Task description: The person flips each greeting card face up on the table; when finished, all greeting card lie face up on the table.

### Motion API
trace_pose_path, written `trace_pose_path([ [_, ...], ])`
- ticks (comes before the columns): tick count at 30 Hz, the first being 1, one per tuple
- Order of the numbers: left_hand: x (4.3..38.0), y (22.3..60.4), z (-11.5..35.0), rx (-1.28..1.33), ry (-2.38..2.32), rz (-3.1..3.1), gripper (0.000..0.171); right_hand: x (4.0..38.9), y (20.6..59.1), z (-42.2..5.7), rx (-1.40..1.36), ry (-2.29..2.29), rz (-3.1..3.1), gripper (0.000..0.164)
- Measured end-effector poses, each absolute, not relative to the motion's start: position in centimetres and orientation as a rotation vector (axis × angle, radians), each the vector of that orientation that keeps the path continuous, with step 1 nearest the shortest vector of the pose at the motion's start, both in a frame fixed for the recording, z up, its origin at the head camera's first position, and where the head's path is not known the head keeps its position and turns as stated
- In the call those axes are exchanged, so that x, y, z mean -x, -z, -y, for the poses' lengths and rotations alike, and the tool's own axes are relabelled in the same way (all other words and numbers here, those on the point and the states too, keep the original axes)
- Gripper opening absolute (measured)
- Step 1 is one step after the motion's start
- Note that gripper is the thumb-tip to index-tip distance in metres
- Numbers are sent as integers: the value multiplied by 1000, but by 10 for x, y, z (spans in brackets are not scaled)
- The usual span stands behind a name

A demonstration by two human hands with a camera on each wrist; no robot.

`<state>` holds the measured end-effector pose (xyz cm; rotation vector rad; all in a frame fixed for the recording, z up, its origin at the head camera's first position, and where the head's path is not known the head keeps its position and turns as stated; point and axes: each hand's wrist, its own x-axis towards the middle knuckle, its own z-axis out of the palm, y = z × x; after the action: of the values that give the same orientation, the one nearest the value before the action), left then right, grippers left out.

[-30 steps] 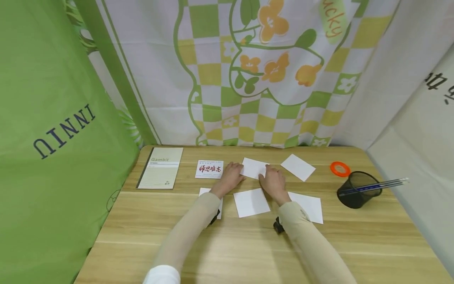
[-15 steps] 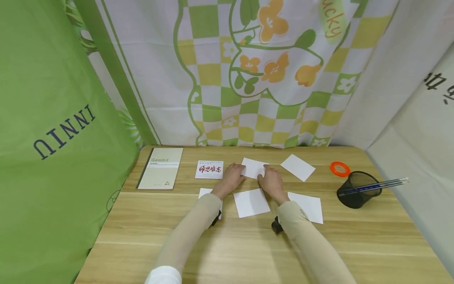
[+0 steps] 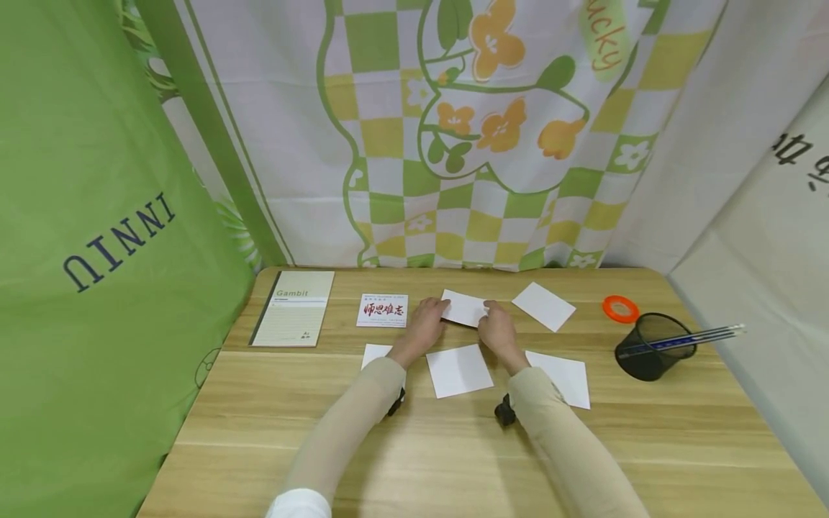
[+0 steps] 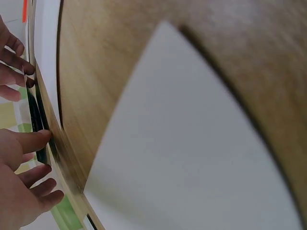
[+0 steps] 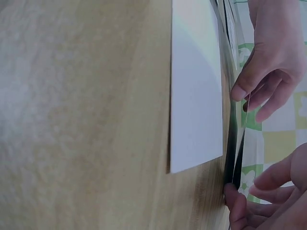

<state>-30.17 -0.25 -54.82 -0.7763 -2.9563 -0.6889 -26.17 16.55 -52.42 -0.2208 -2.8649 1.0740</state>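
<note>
A small white card (image 3: 463, 307) is held between both hands at the middle of the back row. Its near edge is tipped up and a dark underside shows. My left hand (image 3: 424, 325) pinches the card's left end, with the thumb on the near side in the left wrist view. At the other end, my right hand (image 3: 499, 331) pinches it between thumb and fingers. In the right wrist view the card is seen edge-on, a dark strip (image 5: 239, 153) between the two hands. Just in front of the hands lies another blank white card (image 3: 460, 370).
Left of the hands lie a card with red characters (image 3: 382, 310) and a notebook (image 3: 293, 308). Blank cards lie at back right (image 3: 544, 306), front right (image 3: 563, 378) and partly under the left arm (image 3: 374, 354). An orange tape roll (image 3: 609, 309) and mesh pencil cup (image 3: 654, 363) stand right.
The card between the hands has gone from lying flat to tipped up at its near edge. Both hands have closed their fingers on its ends; the other things have stayed put.
</note>
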Motion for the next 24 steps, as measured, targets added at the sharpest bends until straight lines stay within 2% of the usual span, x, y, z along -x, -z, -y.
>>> trace_pose_path([
  [16, 298, 543, 8, 775, 409, 2860, 26, 255, 525, -176, 113, -1082, 2831, 54],
  [20, 295, 542, 10, 787, 405, 2800, 18, 254, 525, -178, 108, -1038, 2814, 45],
  [24, 294, 542, 12, 795, 396, 2748, 19, 253, 526, -179, 114, -977, 2792, 33],
])
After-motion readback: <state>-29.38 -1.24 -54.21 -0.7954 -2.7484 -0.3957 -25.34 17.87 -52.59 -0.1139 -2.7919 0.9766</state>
